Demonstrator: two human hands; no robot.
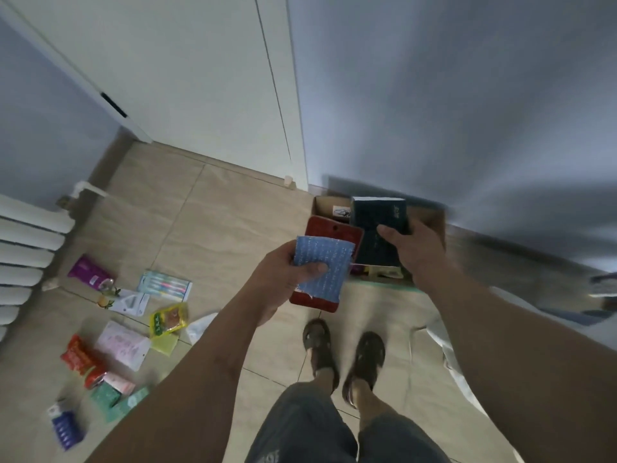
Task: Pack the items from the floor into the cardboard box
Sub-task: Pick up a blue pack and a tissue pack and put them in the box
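Note:
My left hand (283, 279) grips a flat red packet (337, 233) with a light blue cloth pad (322, 262) stacked on top, thumb pressed on the pad. My right hand (414, 248) holds a dark blue-green book (377, 225) above the open cardboard box (434, 225), which stands on the floor against the wall. Some items lie inside the box, mostly hidden by the book and packet. Several packets stay on the floor at the left: a purple pack (88, 270), a toothbrush set (165, 285), a yellow-green snack bag (168, 320), and a red pack (80, 359).
A white radiator (26, 248) lines the left wall and a white door (200, 78) stands behind. My feet in dark sandals (344, 359) stand on the tiled floor before the box. A white plastic sheet (460, 372) lies at the right.

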